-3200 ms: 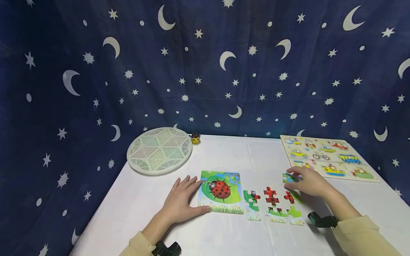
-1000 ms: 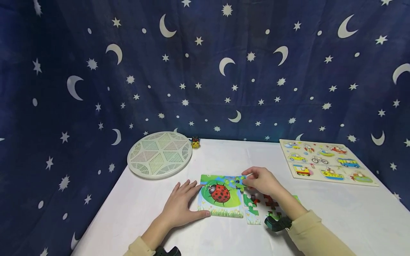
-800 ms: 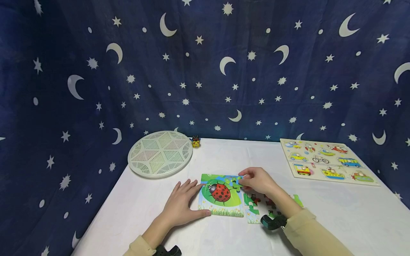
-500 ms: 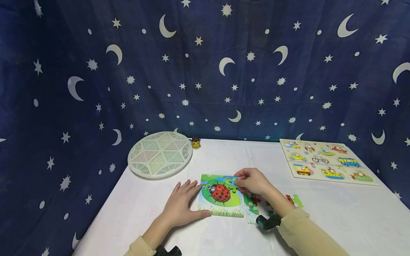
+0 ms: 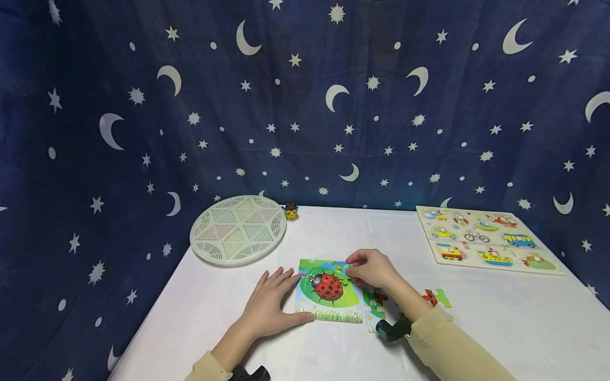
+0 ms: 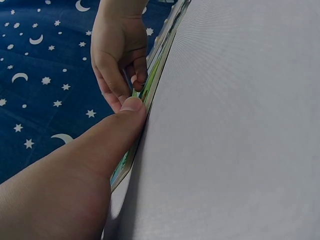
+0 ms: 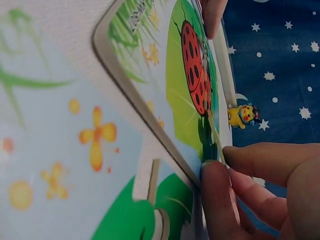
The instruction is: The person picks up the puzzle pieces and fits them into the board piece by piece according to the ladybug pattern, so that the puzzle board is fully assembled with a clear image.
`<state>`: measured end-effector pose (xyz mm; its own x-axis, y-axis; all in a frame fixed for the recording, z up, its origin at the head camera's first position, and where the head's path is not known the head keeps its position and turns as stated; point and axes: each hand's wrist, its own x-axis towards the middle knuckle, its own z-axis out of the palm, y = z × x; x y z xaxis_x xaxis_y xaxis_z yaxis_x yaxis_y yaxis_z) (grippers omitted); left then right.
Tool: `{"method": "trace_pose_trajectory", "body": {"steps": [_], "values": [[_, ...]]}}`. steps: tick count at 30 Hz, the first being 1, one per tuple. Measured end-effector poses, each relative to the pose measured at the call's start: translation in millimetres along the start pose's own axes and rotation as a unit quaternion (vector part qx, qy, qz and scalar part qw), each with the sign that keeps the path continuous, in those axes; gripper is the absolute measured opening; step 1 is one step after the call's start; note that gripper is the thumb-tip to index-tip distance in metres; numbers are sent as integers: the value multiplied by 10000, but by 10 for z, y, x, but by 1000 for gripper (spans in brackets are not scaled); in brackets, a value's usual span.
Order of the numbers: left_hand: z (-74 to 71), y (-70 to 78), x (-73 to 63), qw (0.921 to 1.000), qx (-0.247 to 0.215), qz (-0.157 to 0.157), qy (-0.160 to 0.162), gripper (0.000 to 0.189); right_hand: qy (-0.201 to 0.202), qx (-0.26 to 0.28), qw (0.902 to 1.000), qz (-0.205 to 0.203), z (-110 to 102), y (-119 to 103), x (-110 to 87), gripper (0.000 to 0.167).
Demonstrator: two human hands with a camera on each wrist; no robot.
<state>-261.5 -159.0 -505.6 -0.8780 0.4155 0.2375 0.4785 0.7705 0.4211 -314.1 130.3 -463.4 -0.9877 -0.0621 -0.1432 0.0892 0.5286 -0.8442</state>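
A square puzzle board (image 5: 329,314) with a ladybug picture lies flat on the white table. My left hand (image 5: 268,308) rests at its left side, fingers spread and fairly straight, the thumb touching the near edge. Over the board's far right corner, my right hand (image 5: 375,271) pinches a green and blue puzzle piece (image 7: 216,136) between thumb and fingers. In the right wrist view this piece is tilted on edge above the picture. Loose puzzle pieces (image 5: 375,320) lie just right of the board, partly hidden by my right forearm; another pair, a red and a green piece (image 5: 441,298), shows beyond it.
A round pale board with a star pattern (image 5: 238,230) lies at the back left, a small yellow toy figure (image 5: 291,211) beside it. At the back right is a wooden vehicle puzzle (image 5: 486,239). A dark blue curtain (image 5: 295,106) hangs behind the table.
My right hand has picked up the puzzle piece from the far right of the loose pieces and carried it left to the board's corner. The left hand has stayed at the board's edge.
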Motion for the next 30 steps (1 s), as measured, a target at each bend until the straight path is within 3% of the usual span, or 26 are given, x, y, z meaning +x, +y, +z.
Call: {"method": "trace_pose_trajectory", "body": {"steps": [5,13,21,25,30], "values": [[-1,3,4,10000,32,8,21,97,49,-322,9995,38,17,-43,3,17],[-8,20,2,10000,60,33,21,97,31,-1081,9938,-255,33,-73,22,15],[-19,22,-4,10000,56,31,14,97,-7,-1440,9889,-354,18,-86,11,14],[-19,19,-5,10000,45,23,8,97,26,-2067,9758,-711,8,-111,-18,16],[-19,11,-5,10000,45,28,23,98,15,-2793,9527,-1199,-2,-140,-53,18]]}}
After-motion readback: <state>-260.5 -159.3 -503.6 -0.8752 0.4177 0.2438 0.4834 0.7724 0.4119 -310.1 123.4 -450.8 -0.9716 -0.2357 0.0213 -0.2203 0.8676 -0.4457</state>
